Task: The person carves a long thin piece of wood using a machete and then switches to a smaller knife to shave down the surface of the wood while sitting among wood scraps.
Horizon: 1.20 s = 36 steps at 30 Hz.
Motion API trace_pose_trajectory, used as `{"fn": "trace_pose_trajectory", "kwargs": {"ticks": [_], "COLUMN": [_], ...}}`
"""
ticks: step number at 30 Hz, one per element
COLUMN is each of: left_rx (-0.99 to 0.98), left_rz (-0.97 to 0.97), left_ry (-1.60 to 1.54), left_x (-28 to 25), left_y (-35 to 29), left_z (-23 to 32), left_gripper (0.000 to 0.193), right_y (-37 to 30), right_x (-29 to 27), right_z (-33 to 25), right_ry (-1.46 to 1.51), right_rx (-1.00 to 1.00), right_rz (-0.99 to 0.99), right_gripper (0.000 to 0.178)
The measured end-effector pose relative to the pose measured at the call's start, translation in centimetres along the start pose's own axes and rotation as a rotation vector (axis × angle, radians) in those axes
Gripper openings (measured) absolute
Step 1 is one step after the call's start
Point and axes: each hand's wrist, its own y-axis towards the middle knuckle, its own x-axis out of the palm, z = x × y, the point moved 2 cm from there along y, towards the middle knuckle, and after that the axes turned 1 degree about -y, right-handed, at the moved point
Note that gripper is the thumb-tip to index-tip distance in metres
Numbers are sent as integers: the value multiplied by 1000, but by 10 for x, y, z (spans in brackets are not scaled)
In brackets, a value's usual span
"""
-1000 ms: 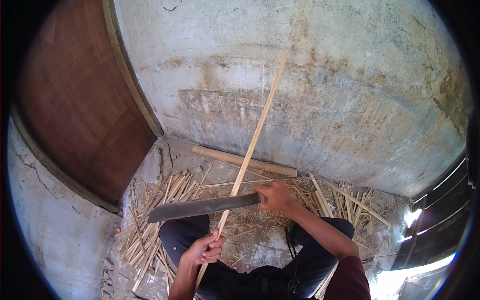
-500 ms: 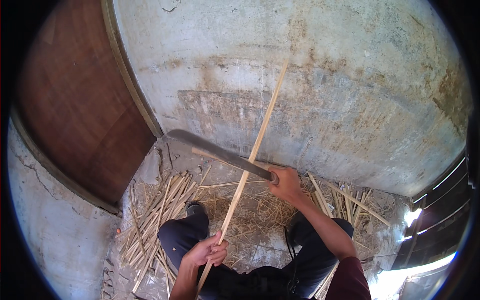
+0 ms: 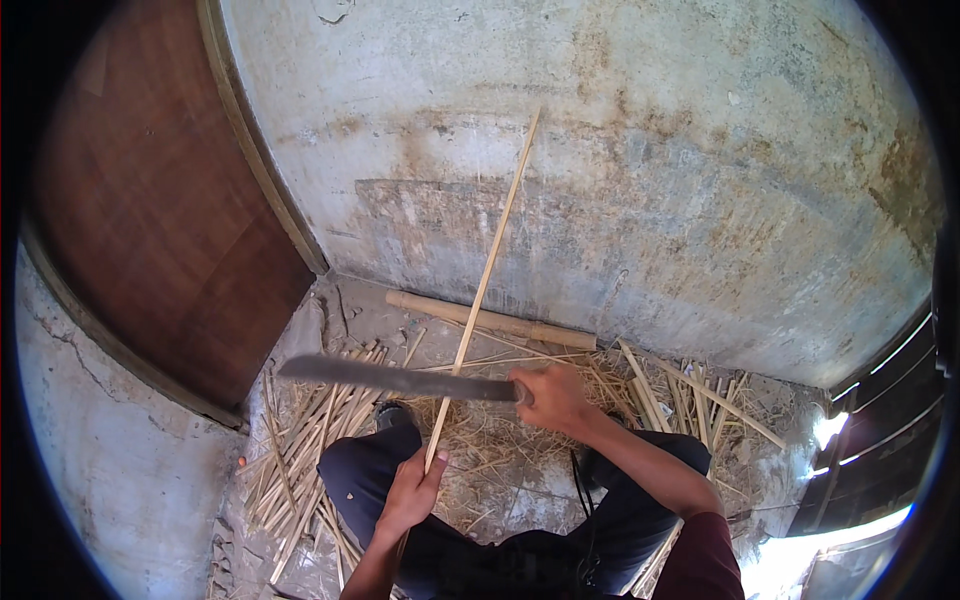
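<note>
My left hand (image 3: 413,490) is closed around the lower part of a long, thin bamboo strip (image 3: 492,253), which slants up and away in front of the wall. In my right hand (image 3: 556,396) is the handle of a machete (image 3: 400,379). Its long dark blade points left and lies across the strip, a little above my left hand; the blade is slightly blurred. The lower end of the strip is hidden behind my left hand and forearm.
A heap of split bamboo strips (image 3: 315,440) lies on the left, and another pile (image 3: 695,400) on the right. One bamboo pole (image 3: 490,319) rests along the foot of the stained wall (image 3: 680,190). Shavings (image 3: 520,440) litter the floor between my legs. A brown door (image 3: 160,200) stands at left.
The machete has come down along the strip toward my left hand, its blade now closer to level. The strip's far end has swung left, and my left hand has turned slightly.
</note>
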Motion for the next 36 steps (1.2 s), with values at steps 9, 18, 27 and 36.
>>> {"fn": "trace_pose_trajectory", "kwargs": {"ticks": [9,18,27,36], "left_rx": [224,77,69,37], "left_rz": [101,45,-8,-14], "left_ry": [86,47,-57,-137], "left_x": [5,-7,4,2], "left_y": [6,-1,18,13], "left_z": [-28,6,-27,-33], "left_gripper": [31,32,36,40], "right_y": [-7,-6,-10,-5], "right_x": [13,14,20,31], "right_z": [-26,-24,-25,-14], "right_ry": [61,12,-4,-84], "right_rx": [-88,-19,-114,16], "right_rz": [-97,-82,-150,-160], "right_gripper": [22,24,21,19]}}
